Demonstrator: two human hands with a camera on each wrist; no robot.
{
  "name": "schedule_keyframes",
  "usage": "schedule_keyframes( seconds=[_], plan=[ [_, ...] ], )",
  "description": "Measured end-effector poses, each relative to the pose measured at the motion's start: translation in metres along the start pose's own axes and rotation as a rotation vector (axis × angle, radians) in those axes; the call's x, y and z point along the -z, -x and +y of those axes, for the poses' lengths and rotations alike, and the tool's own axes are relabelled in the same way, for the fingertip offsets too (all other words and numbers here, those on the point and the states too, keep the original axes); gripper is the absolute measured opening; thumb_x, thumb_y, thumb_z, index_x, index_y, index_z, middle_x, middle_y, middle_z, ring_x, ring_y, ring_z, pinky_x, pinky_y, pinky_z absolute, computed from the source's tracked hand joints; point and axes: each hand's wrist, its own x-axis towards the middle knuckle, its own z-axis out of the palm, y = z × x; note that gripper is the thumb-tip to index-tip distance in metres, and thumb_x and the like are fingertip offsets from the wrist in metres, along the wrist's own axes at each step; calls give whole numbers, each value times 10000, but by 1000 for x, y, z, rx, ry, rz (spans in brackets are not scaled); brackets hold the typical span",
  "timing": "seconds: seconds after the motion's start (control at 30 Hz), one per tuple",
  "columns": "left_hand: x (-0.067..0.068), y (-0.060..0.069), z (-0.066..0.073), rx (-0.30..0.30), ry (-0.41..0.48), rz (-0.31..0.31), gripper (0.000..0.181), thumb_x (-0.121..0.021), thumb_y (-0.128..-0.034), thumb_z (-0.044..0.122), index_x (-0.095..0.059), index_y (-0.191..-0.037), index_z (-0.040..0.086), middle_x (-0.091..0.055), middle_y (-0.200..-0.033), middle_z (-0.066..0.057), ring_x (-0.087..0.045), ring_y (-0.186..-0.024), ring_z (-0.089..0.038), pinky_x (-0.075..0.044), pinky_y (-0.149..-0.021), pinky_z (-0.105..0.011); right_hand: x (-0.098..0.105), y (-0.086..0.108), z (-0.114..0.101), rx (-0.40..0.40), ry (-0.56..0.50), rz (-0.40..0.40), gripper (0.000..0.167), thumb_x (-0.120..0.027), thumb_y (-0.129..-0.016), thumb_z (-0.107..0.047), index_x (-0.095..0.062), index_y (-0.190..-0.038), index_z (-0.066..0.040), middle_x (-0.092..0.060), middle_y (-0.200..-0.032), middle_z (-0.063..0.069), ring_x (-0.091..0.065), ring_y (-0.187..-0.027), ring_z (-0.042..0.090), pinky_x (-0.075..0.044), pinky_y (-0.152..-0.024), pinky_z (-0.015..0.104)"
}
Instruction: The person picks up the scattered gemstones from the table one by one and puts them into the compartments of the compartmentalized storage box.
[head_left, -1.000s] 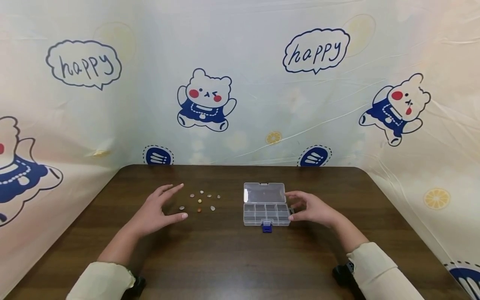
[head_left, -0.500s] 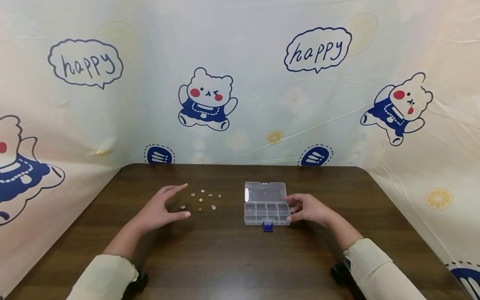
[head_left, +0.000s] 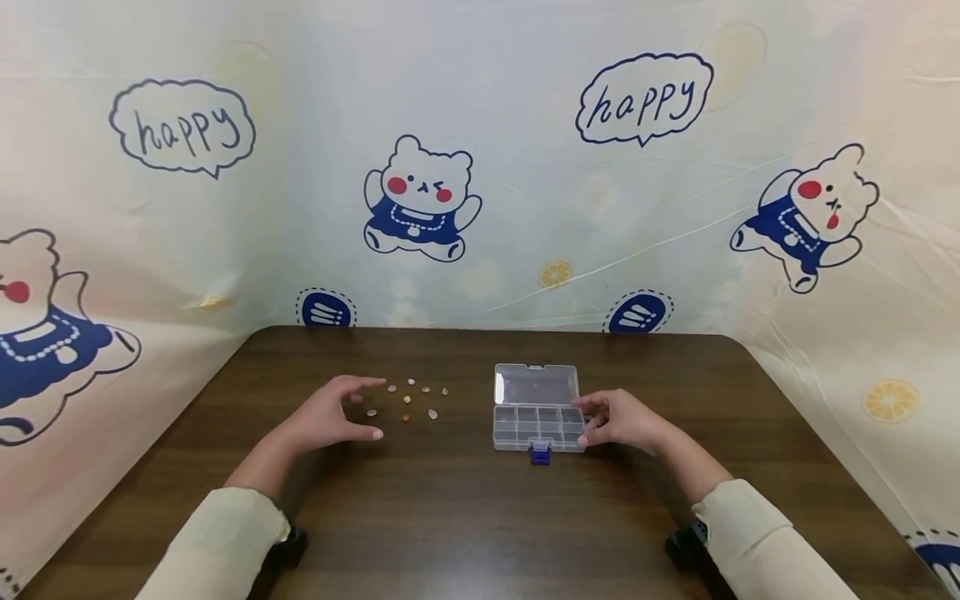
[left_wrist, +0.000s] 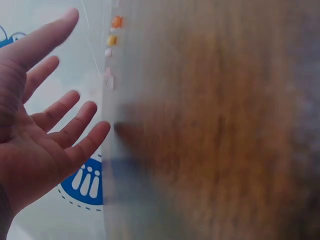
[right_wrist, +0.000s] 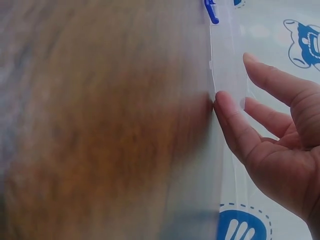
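Several small, glossy stones lie scattered left of the table's middle, among them an orange stone [head_left: 407, 418] and a yellow stone [head_left: 407, 400]. Just left of them is my left hand [head_left: 330, 414], thumb and fingers spread apart with nothing between them. A clear plastic compartment box [head_left: 537, 385] stands right of the stones, its lid tipped back and its blue latch [head_left: 540, 457] facing me. At the box's right end, my right hand [head_left: 621, 419] has its fingertips against or very near the edge. In the right wrist view its fingers [right_wrist: 230, 110] are loosely extended and partly overlap the clear plastic.
The dark wooden table [head_left: 480, 525] has its far edge against a patterned cloth backdrop [head_left: 525, 208], which also hangs at both sides. Dark straps sit at both wrists below light sleeves [head_left: 225, 533].
My left forefinger has lowered and come closer to the stones. My right hand has edged slightly nearer the box. The head view has turned a little left; stones and box lie unchanged.
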Motion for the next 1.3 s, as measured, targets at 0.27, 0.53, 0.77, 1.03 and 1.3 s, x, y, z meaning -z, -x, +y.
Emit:
schedule_keyframes(
  seconds=[0.27,0.53,0.77,1.03,1.3],
  plan=[
    [1,-11,-14,109,25,-46,441,-819,-798,187,-678,-1190,43,-675,-1091,-110,-621,-942,-259,-531,-804,-411,-1,1,-2,-4,39,2,642,-854,-739,-107,-582,-1306,21,-603,-1138,136,-613,-836,200,-545,-732,315],
    [0,-20,-23,97,24,-81,284,-769,-813,27,-726,-1094,25,-692,-965,-55,-596,-805,-173,-537,-745,-348,-3,2,-4,-39,44,13,632,-848,-744,-100,-587,-1310,4,-604,-1143,130,-609,-828,198,-553,-744,314],
    [-2,-26,-26,108,15,-93,246,-758,-817,9,-741,-1063,11,-699,-907,-37,-585,-784,-165,-531,-722,-330,-3,1,-4,-41,43,29,643,-859,-725,-86,-591,-1301,11,-607,-1124,122,-611,-821,196,-549,-730,313],
    [-5,-29,-25,79,-10,-124,178,-746,-824,4,-764,-997,37,-694,-866,-14,-569,-769,-165,-510,-707,-329,-4,1,-2,-37,47,36,641,-861,-720,-75,-594,-1296,16,-612,-1133,127,-620,-824,192,-546,-723,311],
    [-5,-30,-24,72,-39,-124,133,-737,-842,26,-766,-969,52,-701,-866,-7,-573,-766,-155,-507,-720,-335,-4,1,-3,-30,43,33,638,-857,-726,-74,-591,-1299,18,-613,-1133,124,-618,-823,193,-544,-718,313]
  ],
)
